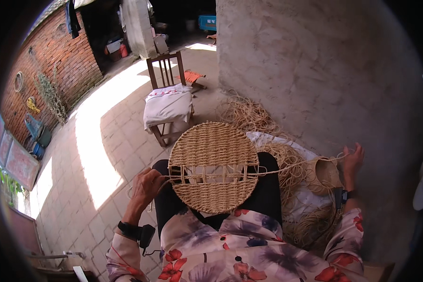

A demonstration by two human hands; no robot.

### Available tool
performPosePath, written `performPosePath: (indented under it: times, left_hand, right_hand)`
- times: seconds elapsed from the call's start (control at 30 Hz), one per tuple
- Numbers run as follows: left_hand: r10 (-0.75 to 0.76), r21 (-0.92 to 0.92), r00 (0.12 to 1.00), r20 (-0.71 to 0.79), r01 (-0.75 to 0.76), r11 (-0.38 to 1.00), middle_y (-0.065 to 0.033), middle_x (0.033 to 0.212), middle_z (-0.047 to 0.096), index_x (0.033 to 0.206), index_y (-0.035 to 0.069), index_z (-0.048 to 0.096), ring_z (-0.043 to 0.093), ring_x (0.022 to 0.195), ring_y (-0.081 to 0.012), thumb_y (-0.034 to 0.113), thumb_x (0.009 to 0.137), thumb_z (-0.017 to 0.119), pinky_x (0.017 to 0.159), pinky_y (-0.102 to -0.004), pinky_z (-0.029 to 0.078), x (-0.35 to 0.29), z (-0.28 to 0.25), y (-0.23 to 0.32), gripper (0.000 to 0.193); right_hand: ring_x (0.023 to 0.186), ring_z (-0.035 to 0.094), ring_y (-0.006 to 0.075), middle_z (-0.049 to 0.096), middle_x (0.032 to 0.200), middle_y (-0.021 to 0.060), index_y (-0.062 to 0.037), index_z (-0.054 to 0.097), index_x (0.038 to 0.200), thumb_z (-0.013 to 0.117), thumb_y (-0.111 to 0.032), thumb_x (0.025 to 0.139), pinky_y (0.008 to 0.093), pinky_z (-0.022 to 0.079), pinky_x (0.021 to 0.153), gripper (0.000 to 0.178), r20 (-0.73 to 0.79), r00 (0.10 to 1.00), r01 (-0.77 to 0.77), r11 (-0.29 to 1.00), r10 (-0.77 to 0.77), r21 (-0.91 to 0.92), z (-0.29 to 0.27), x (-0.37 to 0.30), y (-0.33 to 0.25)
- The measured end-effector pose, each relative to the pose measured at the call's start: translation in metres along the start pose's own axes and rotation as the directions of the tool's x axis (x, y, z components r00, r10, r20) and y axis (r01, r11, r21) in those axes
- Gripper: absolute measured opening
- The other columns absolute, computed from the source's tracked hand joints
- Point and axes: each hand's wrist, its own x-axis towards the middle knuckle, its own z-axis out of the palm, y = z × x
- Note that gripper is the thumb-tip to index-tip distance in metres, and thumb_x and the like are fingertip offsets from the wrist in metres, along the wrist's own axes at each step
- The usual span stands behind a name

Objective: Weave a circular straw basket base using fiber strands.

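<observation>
Head view: one round woven straw disc (213,146) rests on the seated person's lap, across two dark-trousered knees, its broad face turned up. It has two tightly woven parts, a larger one toward the far edge and a smaller one toward the body; between them one open band, crossed by thin ribs too fine to count surely, runs left to right. Being round, the disc shows no clear long axis.

Two hands are at work. The left hand (147,186) is at the disc's left edge, forearm rising from below, its fingers curled in on the strands there; whether they also grip the rim, I cannot tell. The right hand (354,160) is raised well out to the right, fingers upward, pinching one straw cord (298,165). That cord stretches from the disc's open band to the right hand, its length sideways and climbing slightly to the right. Each wrist wears one black band.

Loose straw cord lies in a tangled pile (284,162) right of the knees, partly on one white sheet (310,203). Beyond the disc stand one wooden chair (167,69), its seat covered by one pale cloth (167,105), and one low orange-topped stool (192,76).
</observation>
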Motion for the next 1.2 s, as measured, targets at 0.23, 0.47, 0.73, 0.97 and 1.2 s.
performPosePath:
  times: [0.23, 0.47, 0.73, 0.97, 1.2]
  left_hand:
    - [-0.195, 0.507, 0.885, -0.422, 0.409, 0.759, -0.0151, 0.078, 0.060, 0.081, 0.001, 0.058, 0.061, 0.073, -0.0350, 0.010, 0.090, 0.065, 0.067, -0.0463, 0.046, -0.081, -0.136, -0.159, 0.015]
    - [-0.507, 0.567, 0.678, -0.532, 0.730, 0.381, -0.0138, 0.103, 0.069, 0.102, 0.006, 0.067, 0.066, 0.096, -0.0331, 0.020, 0.083, 0.074, 0.081, -0.0445, 0.053, -0.130, -0.207, -0.216, 0.024]
    - [-0.398, -0.305, 0.884, 0.246, 0.460, 0.834, -0.0074, 0.079, 0.068, 0.110, 0.001, 0.071, 0.059, 0.058, -0.0133, 0.022, 0.091, 0.067, 0.054, -0.0297, 0.046, -0.010, -0.015, -0.011, 0.028]
    - [-0.135, -0.212, 0.967, 0.218, 0.182, 0.960, -0.0116, 0.079, 0.066, 0.095, -0.001, 0.072, 0.063, 0.070, -0.0224, 0.014, 0.089, 0.067, 0.064, -0.0344, 0.049, 0.001, -0.006, 0.003, 0.017]
    - [-0.101, -0.115, 0.989, 0.107, 0.114, 0.987, -0.0147, 0.080, 0.062, 0.092, -0.001, 0.072, 0.062, 0.068, -0.0253, 0.009, 0.089, 0.067, 0.062, -0.0352, 0.048, -0.006, -0.004, 0.013, 0.012]
  right_hand:
    - [0.117, 0.054, 0.0412, 0.054, 0.127, 0.0196, -0.0064, 0.048, 0.136, 0.084, -0.021, 0.073, 0.0495, 0.049, 0.092, 0.074, 0.462, 0.876, 0.346, 0.844, -0.135, -0.409, -0.006, -0.053, 0.075]
    - [0.103, 0.061, 0.0422, 0.059, 0.116, 0.0252, -0.0026, 0.055, 0.126, 0.076, -0.013, 0.074, 0.0494, 0.051, 0.086, 0.056, 0.585, 0.809, 0.171, 0.927, 0.061, -0.333, 0.025, -0.093, 0.134]
    - [0.070, 0.066, 0.0148, 0.068, 0.076, 0.0074, -0.0015, 0.068, 0.099, 0.068, -0.009, 0.087, 0.0306, 0.052, 0.065, 0.014, 0.653, 0.717, -0.154, 0.858, -0.244, 0.490, 0.021, -0.113, -0.111]
    - [0.090, 0.062, 0.0299, 0.062, 0.086, 0.0106, -0.0042, 0.066, 0.105, 0.077, -0.022, 0.081, 0.0414, 0.047, 0.085, 0.032, 0.292, 0.452, 0.432, 0.493, -0.843, 0.755, -0.007, -0.161, -0.284]
    - [0.048, 0.040, 0.0046, 0.041, 0.054, -0.0050, -0.0008, 0.061, 0.092, 0.051, -0.032, 0.105, 0.0226, 0.039, 0.052, 0.035, 0.757, 0.275, -0.795, 0.303, -0.593, 0.526, -0.027, -0.119, -0.245]
